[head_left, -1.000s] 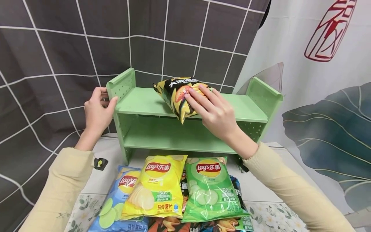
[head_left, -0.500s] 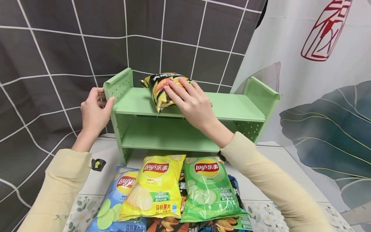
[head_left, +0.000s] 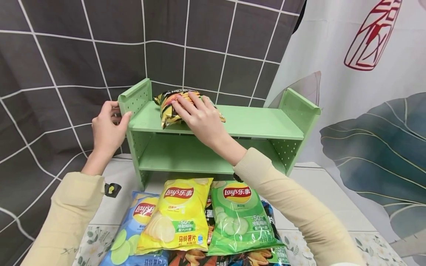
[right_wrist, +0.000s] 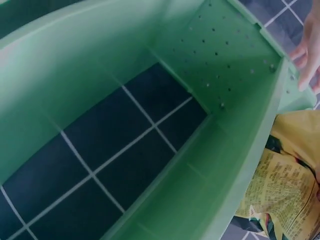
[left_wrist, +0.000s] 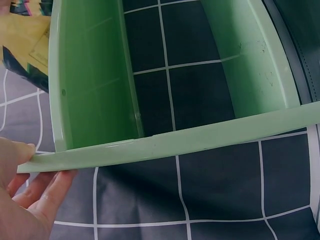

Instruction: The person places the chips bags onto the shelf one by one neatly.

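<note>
My left hand (head_left: 108, 127) grips the upper left side panel of a green two-tier shelf (head_left: 259, 122), thumb in front and fingers behind; the left wrist view shows the same hand (left_wrist: 22, 195) at the panel's end. Over the shelf's upper board, near its left end, my right hand (head_left: 204, 120) holds a black and yellow bag of chips (head_left: 168, 112). Its fingers are spread across the bag's printed face, and the thumb is hidden. In the right wrist view the bag's yellow back (right_wrist: 280, 192) shows beside the shelf edge.
Below the shelf lie a blue chip bag (head_left: 133, 229), a yellow one (head_left: 176, 218) and a green one (head_left: 241, 221), overlapping darker bags (head_left: 193, 257). A grey checked curtain (head_left: 206, 70) hangs behind. The shelf's right side panel (head_left: 301, 107) stands upright.
My right hand has moved the black and yellow bag leftward along the upper board and lowered it, bringing it close to the left panel. The left hand keeps its grip.
</note>
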Demonstrator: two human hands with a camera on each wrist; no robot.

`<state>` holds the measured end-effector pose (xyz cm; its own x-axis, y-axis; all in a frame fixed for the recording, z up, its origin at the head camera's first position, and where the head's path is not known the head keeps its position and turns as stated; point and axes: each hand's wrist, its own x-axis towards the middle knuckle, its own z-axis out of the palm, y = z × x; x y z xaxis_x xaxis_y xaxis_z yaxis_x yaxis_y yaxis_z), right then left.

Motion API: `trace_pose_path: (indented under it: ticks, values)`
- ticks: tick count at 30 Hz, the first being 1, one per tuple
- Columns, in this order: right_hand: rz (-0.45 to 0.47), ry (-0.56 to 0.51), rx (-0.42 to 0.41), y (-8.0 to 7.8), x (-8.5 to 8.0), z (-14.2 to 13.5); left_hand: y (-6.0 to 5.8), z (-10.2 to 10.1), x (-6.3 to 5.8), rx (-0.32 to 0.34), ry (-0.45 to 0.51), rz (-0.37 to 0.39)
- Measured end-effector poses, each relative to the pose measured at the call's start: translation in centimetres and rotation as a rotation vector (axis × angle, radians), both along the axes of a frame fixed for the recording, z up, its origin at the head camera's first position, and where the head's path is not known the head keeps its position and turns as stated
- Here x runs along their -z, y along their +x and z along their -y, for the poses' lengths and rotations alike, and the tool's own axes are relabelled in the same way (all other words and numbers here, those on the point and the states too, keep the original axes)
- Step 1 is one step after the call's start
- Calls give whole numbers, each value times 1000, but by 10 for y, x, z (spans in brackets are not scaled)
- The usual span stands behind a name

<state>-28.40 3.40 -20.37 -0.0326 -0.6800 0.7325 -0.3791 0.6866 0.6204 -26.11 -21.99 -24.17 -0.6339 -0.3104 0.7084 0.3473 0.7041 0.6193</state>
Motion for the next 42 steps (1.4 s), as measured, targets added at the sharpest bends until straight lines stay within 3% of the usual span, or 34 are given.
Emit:
trace_pose_path:
  ticks: [7, 25, 34, 38, 42]
  values:
    - [146, -44, -48, 4, 1, 7, 0, -1, 0, 5, -1, -9]
    - [314, 20, -69, 2, 14, 24, -2, 1, 2, -2, -4, -14]
    - [648, 83, 25, 9, 10, 24, 0, -1, 2, 9, 0, -17]
    - [793, -30, 48, 16, 2, 22, 1, -1, 1, 8, -1, -20]
    - [859, -174, 74, 21, -6, 19, 1, -2, 1, 11, 0, -24]
